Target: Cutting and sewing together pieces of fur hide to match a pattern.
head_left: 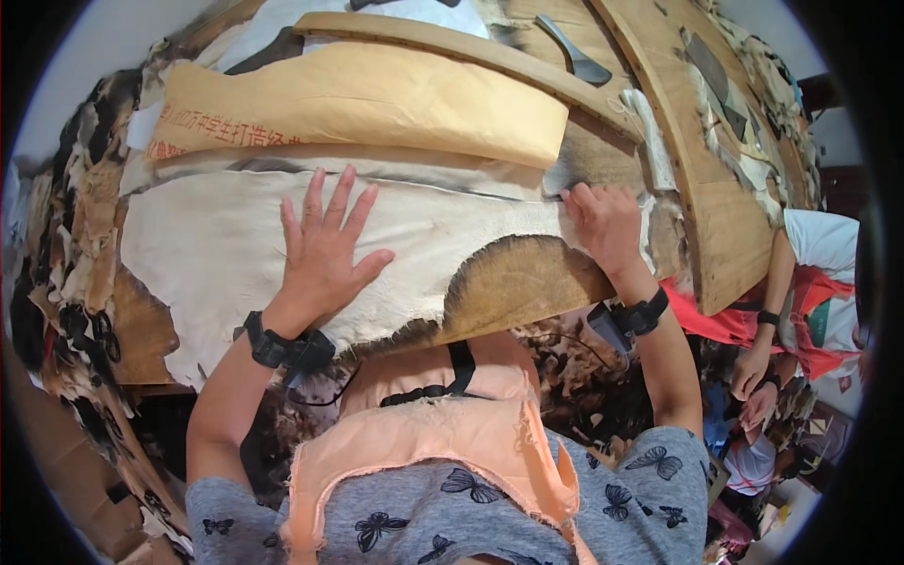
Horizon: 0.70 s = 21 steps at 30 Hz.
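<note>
A pale fur hide (217, 235) lies skin side up across a wooden board (537, 287), with dark hair showing along its edges. My left hand (325, 245) rests on the middle of it, palm down and fingers spread. At the hide's right end, my right hand (607, 224) is closed, fingertips curled in by the far edge. What those fingers grip, if anything, is hidden; a small greyish patch shows just beyond them. Past both hands, a yellowish paper sheet (377, 99) with red print covers the far part of the hide.
A long wooden strip (443, 45) lies beyond the paper. Farther right are a dark-bladed tool (574, 56), a white bundle (648, 141) and a raised wooden ledge (664, 104). Fur scraps (75, 235) pile up on the left. Another person (815, 273) works at the right.
</note>
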{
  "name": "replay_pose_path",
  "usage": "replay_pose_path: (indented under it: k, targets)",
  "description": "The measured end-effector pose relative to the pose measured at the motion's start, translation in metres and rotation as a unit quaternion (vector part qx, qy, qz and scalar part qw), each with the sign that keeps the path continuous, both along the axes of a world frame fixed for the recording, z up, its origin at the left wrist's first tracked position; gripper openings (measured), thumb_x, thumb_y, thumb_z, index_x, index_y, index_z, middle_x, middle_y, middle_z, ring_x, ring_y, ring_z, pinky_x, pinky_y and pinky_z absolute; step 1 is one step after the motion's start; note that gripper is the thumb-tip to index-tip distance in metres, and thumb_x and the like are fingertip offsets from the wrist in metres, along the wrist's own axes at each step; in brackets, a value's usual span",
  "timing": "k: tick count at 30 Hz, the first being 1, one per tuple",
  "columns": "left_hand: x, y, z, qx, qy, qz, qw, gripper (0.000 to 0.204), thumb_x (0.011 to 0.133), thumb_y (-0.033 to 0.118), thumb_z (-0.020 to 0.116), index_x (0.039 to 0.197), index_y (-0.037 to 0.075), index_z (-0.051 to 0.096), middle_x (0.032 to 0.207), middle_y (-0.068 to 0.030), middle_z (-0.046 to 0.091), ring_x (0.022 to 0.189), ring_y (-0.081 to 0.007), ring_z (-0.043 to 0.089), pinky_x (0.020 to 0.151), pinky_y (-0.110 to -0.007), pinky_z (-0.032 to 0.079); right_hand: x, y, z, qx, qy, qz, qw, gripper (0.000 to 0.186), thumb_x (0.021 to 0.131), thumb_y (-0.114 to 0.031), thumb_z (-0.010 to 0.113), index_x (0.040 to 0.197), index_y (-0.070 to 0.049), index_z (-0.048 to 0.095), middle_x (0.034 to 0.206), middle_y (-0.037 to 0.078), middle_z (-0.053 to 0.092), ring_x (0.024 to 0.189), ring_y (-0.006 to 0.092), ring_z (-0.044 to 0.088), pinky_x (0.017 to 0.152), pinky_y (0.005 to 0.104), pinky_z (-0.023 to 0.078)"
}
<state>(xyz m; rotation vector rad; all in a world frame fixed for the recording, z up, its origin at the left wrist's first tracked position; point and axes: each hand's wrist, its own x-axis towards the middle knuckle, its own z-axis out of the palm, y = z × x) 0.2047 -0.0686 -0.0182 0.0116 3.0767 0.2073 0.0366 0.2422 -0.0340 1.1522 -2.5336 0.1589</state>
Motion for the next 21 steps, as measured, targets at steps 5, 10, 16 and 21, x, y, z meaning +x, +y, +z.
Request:
replay_pose_path:
  k: [5,10,16,21]
  targets:
    - [-0.003,0.0,0.006,0.006,0.002,0.015,1.0,0.072,0.082,0.045,0.055,0.141,0.013,0.03,0.151,-0.0126,0.012,0.138,-0.0375,0.007,0.103,-0.064,0.004,0.005,0.0,0.015,0.022,-0.022,-0.021,0.999,0.016,0.08,-0.022,0.062,0.071,-0.012,0.053,0.062,0.004,0.055,0.064,0.0229,0.055,0.061,0.0363,0.039]
    - [-0.006,-0.028,0.031,0.074,-0.075,0.014,0.994,0.067,0.084,0.035,0.056,0.139,0.008,0.03,0.15,-0.0144,0.012,0.138,-0.0364,0.008,0.103,-0.062,0.015,-0.018,-0.014,0.05,-0.05,-0.088,-0.051,0.994,0.012,0.081,-0.018,0.06,0.088,-0.007,0.061,0.087,0.01,0.06,0.089,0.0289,0.056,0.077,0.0394,0.044]
    - [-0.072,-0.108,0.061,0.094,0.153,-0.019,0.984,0.036,0.089,0.024,0.052,0.111,-0.004,0.054,0.121,-0.0235,0.051,0.117,-0.039,0.043,0.099,-0.04,0.034,-0.088,-0.009,0.013,-0.009,0.016,-0.05,0.999,0.045,0.085,-0.02,0.054,0.126,-0.002,0.045,0.114,0.022,0.053,0.115,0.0391,0.044,0.095,0.0463,0.036]
    - [-0.126,-0.137,0.064,0.137,-0.004,0.056,0.989,0.034,0.092,0.027,0.044,0.101,-0.003,0.058,0.104,-0.0186,0.06,0.1,-0.0335,0.055,0.089,-0.039,0.043,-0.106,-0.024,0.007,0.007,-0.035,-0.055,0.998,0.046,0.084,-0.023,0.056,0.125,-0.005,0.046,0.109,0.016,0.055,0.116,0.0362,0.044,0.093,0.0453,0.036]
